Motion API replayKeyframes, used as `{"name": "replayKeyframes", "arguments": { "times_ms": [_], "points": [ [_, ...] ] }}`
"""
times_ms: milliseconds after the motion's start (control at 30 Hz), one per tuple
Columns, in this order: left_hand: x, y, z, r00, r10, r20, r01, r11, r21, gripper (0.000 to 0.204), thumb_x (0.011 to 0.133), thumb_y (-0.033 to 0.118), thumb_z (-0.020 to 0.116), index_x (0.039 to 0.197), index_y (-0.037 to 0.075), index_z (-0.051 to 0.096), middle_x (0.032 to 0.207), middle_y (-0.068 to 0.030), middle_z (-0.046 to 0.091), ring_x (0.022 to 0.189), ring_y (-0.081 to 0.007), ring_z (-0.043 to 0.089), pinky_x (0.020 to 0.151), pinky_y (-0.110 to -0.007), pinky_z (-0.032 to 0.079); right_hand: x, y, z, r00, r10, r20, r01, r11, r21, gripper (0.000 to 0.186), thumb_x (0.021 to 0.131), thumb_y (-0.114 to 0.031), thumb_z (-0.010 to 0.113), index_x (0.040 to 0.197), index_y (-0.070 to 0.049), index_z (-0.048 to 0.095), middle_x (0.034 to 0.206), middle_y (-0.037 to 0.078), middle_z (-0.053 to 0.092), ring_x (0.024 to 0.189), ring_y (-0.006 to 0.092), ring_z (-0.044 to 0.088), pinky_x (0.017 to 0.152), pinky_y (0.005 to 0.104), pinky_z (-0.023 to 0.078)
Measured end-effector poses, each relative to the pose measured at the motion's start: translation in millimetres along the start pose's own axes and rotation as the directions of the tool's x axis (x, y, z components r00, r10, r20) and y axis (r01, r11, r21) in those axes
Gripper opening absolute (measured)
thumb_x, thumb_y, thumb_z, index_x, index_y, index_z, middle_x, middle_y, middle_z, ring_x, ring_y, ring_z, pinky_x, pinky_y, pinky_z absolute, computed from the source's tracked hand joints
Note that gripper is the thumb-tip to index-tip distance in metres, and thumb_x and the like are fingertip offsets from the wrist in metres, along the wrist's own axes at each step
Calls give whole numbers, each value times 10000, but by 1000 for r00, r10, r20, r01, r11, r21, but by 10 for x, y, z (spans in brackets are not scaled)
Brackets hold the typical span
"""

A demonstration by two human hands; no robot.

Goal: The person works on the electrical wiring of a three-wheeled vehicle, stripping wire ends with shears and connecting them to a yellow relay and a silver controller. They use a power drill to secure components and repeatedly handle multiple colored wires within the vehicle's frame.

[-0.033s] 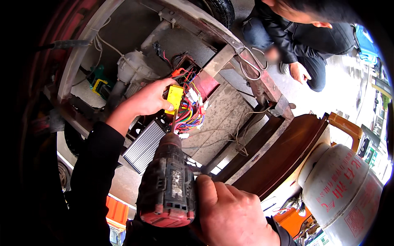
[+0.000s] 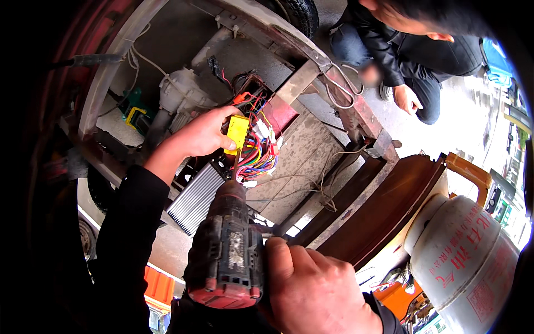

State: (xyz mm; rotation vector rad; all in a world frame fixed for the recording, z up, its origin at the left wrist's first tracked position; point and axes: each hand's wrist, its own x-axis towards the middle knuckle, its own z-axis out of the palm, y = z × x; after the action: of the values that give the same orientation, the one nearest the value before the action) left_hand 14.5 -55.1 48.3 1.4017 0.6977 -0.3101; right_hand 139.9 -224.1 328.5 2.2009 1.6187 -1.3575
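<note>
A small yellow box [image 2: 237,133] is pinched between the thumb and fingers of my left hand [image 2: 206,133]. Closed round the grip of a worn black-and-red power drill [image 2: 227,250] is my right hand [image 2: 320,286]. The drill's long bit [image 2: 236,165] points away from me and reaches the lower edge of the yellow box; whether its tip sits in a screw is too small to tell. Just right of the box spreads a bundle of coloured wires [image 2: 260,156] with white connectors. Below my left hand lies a silver finned metal case [image 2: 194,200].
A rusty metal frame [image 2: 361,114] surrounds the work, with a grey motor housing [image 2: 181,92] at the left. A brown curved panel [image 2: 384,214] and a grey gas cylinder [image 2: 461,256] stand at the right. Another person [image 2: 406,61] crouches at the far right.
</note>
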Motion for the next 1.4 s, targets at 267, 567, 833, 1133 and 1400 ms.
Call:
{"name": "replayKeyframes", "arguments": {
  "times_ms": [267,567,833,1133,1400],
  "points": [
    [-21,16,9,1000,2,2,-2,998,-56,588,735,-126,669,1282,-24,480,1109,-113,633,1042,-210,626,924,-337,500,73,83,-20,998,-59,30,63,987,-147,301,817,-130,616,1059,47,587,713,84,600,628,227,659,505,360,534],
    [-7,30,4,1000,0,11,1,999,-53,578,726,-98,707,1262,-26,503,1085,-117,655,1023,-211,639,914,-338,503,23,39,-239,986,71,153,-86,992,95,328,818,-184,679,1030,7,518,832,178,652,741,363,678,659,456,558],
    [2,-9,-5,999,32,-9,-32,997,-71,573,713,-52,755,1240,-39,530,1061,-141,685,1002,-225,663,899,-343,512,46,102,-103,995,38,97,-46,996,75,369,824,-199,666,1093,16,533,775,132,626,675,312,664,590,423,548],
    [-10,35,6,1000,-6,19,7,999,-51,579,727,-131,677,1264,-12,495,1109,-108,638,1052,-206,625,939,-343,497,24,98,-113,984,73,162,-94,987,128,412,834,-273,705,1055,3,493,834,193,653,772,389,676,651,471,552],
    [-13,30,8,1000,0,14,1,998,-71,582,725,-125,688,1262,-12,493,1100,-106,641,1041,-209,629,933,-346,500,-46,193,23,993,40,107,-49,995,84,378,835,-238,662,1074,20,524,786,144,635,704,318,672,595,425,552]
  ]
}}
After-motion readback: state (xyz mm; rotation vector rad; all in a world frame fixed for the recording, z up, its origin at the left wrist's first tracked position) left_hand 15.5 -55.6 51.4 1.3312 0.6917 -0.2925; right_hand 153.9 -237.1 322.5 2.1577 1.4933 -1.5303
